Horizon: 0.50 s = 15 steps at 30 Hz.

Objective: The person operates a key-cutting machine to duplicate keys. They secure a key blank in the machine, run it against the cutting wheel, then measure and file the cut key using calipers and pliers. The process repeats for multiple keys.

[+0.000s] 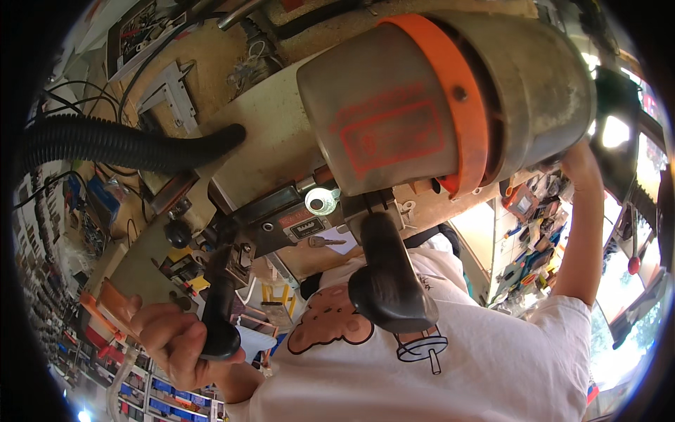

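A bench machine (281, 219) fills the middle of the frame, its grey motor housing (383, 116) with an orange band (467, 105) leaning over the upper centre and right.

At the lower left, the left hand (172, 344) has its fingers curled around the rounded end of a black lever (221, 309). Holding it at that far end probably gives the most leverage, and the smooth bulge seems shaped to sit in a palm. At the right of the frame, the bare right arm (580, 232) rises to the housing's lower edge; the right hand (571, 156) is mostly hidden behind it, so whether it is spread, pressed together or pinching something I cannot tell. It may be there to steady the machine or reach a control.

A thicker black handle (394, 274) points down at centre, untouched, in front of the white T-shirt (492, 344). A small lamp (321, 202) glows under the housing, likely set there to light the close work. Just below it lies a key (327, 241), near at hand. In the upper left, a ribbed hose (105, 144) meets the machine, and a caliper (169, 95) lies beyond it, out of the lever's way.
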Each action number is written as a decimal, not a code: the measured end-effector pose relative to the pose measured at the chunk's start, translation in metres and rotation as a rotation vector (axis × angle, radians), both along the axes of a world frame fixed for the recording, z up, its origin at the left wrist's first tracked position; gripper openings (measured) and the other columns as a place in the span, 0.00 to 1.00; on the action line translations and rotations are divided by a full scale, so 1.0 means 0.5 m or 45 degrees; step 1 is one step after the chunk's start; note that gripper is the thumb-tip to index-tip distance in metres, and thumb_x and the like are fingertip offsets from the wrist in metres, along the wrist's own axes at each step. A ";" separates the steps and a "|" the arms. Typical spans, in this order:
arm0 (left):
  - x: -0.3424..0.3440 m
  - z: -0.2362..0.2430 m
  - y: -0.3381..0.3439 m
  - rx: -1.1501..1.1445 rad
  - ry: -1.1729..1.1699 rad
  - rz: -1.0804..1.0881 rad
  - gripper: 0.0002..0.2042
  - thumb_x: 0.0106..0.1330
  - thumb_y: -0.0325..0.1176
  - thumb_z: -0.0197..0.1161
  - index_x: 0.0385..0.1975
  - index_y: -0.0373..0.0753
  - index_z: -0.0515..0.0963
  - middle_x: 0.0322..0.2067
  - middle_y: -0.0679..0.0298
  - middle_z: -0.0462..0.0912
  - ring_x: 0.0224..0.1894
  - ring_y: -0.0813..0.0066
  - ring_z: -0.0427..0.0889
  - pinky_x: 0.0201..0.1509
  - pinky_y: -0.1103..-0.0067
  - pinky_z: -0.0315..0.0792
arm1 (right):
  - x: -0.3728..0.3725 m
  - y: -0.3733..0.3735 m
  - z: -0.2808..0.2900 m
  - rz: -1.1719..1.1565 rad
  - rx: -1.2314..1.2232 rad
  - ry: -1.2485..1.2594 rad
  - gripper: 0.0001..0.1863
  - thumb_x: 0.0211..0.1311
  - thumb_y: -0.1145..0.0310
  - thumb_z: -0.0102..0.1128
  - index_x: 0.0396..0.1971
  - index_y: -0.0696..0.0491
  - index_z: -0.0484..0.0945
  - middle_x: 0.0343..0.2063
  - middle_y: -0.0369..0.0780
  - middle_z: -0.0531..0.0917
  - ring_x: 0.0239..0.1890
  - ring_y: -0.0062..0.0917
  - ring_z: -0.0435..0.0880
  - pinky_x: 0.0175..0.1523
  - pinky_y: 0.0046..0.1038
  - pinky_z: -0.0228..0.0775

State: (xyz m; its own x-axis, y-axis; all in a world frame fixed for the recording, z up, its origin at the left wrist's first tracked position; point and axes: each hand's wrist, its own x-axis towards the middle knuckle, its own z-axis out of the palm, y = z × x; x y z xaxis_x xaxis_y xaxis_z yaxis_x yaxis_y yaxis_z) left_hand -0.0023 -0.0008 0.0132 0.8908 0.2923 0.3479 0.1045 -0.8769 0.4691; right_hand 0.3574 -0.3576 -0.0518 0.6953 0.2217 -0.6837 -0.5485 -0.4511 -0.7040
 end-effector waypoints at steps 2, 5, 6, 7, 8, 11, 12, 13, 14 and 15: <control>-0.005 0.001 0.007 0.002 0.015 -0.034 0.24 0.54 0.56 0.60 0.37 0.40 0.76 0.27 0.61 0.69 0.30 0.62 0.68 0.40 0.59 0.64 | -0.004 -0.005 -0.002 -0.039 0.100 -0.007 0.27 0.61 0.52 0.49 0.52 0.58 0.65 0.43 0.38 0.77 0.42 0.25 0.79 0.45 0.27 0.72; 0.000 -0.011 0.005 0.008 -0.027 -0.024 0.24 0.54 0.56 0.60 0.37 0.40 0.75 0.27 0.61 0.68 0.30 0.62 0.68 0.38 0.61 0.64 | -0.026 -0.039 -0.020 -0.030 0.552 0.014 0.27 0.60 0.53 0.52 0.53 0.56 0.65 0.46 0.38 0.75 0.49 0.25 0.75 0.51 0.29 0.68; 0.001 -0.010 0.004 0.004 -0.033 -0.022 0.24 0.54 0.56 0.60 0.37 0.40 0.75 0.27 0.61 0.68 0.30 0.63 0.68 0.37 0.62 0.64 | -0.021 -0.046 -0.025 0.106 0.617 0.070 0.27 0.60 0.53 0.53 0.53 0.56 0.65 0.47 0.39 0.74 0.50 0.25 0.74 0.53 0.30 0.66; 0.002 -0.010 0.004 0.000 -0.039 -0.021 0.24 0.54 0.56 0.59 0.37 0.40 0.75 0.27 0.61 0.68 0.30 0.63 0.68 0.37 0.62 0.64 | -0.013 -0.051 -0.031 0.243 0.681 0.125 0.27 0.59 0.53 0.53 0.53 0.56 0.65 0.47 0.39 0.74 0.51 0.25 0.72 0.55 0.31 0.65; 0.002 -0.010 0.004 -0.005 -0.046 -0.020 0.24 0.54 0.56 0.59 0.37 0.39 0.75 0.27 0.61 0.68 0.29 0.63 0.68 0.37 0.63 0.64 | -0.009 -0.054 -0.033 0.205 0.538 0.080 0.27 0.59 0.54 0.53 0.53 0.56 0.65 0.47 0.40 0.74 0.52 0.25 0.72 0.56 0.31 0.64; -0.001 -0.004 -0.001 0.019 -0.015 0.051 0.24 0.55 0.56 0.59 0.36 0.38 0.75 0.26 0.61 0.68 0.29 0.63 0.68 0.35 0.65 0.64 | -0.003 -0.062 -0.036 0.073 0.180 0.013 0.26 0.60 0.55 0.51 0.53 0.55 0.65 0.47 0.41 0.74 0.52 0.25 0.72 0.58 0.32 0.61; -0.002 -0.003 0.001 0.018 -0.017 0.049 0.24 0.55 0.56 0.59 0.36 0.38 0.75 0.26 0.61 0.68 0.29 0.63 0.68 0.34 0.66 0.63 | 0.000 -0.057 -0.040 0.025 0.111 0.005 0.25 0.61 0.55 0.50 0.53 0.56 0.65 0.47 0.41 0.74 0.52 0.25 0.72 0.58 0.31 0.62; -0.003 -0.004 0.004 0.018 -0.020 0.046 0.24 0.55 0.56 0.59 0.36 0.37 0.75 0.26 0.61 0.68 0.29 0.63 0.68 0.33 0.66 0.63 | 0.003 -0.053 -0.044 -0.023 0.042 -0.003 0.25 0.61 0.55 0.50 0.53 0.56 0.65 0.47 0.41 0.74 0.52 0.26 0.72 0.58 0.31 0.62; -0.002 -0.004 0.007 0.017 -0.022 0.043 0.25 0.55 0.56 0.59 0.35 0.37 0.75 0.26 0.61 0.68 0.29 0.63 0.68 0.33 0.67 0.63 | 0.004 -0.050 -0.046 -0.072 -0.028 -0.012 0.25 0.62 0.56 0.49 0.53 0.56 0.65 0.47 0.41 0.74 0.51 0.26 0.72 0.57 0.31 0.62; -0.001 -0.005 0.008 0.029 -0.023 0.018 0.24 0.55 0.56 0.59 0.36 0.37 0.75 0.26 0.61 0.68 0.29 0.63 0.68 0.32 0.67 0.63 | -0.001 -0.047 -0.047 -0.101 0.083 0.017 0.25 0.62 0.55 0.48 0.54 0.56 0.64 0.47 0.41 0.74 0.51 0.26 0.73 0.57 0.31 0.63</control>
State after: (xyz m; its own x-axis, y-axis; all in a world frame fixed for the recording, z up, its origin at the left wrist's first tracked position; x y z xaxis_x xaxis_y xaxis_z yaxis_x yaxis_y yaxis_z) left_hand -0.0027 0.0031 0.0107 0.8803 0.2964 0.3705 0.1084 -0.8858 0.4512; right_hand 0.3571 -0.3809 -0.0751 0.7033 0.2103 -0.6790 -0.5903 -0.3595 -0.7227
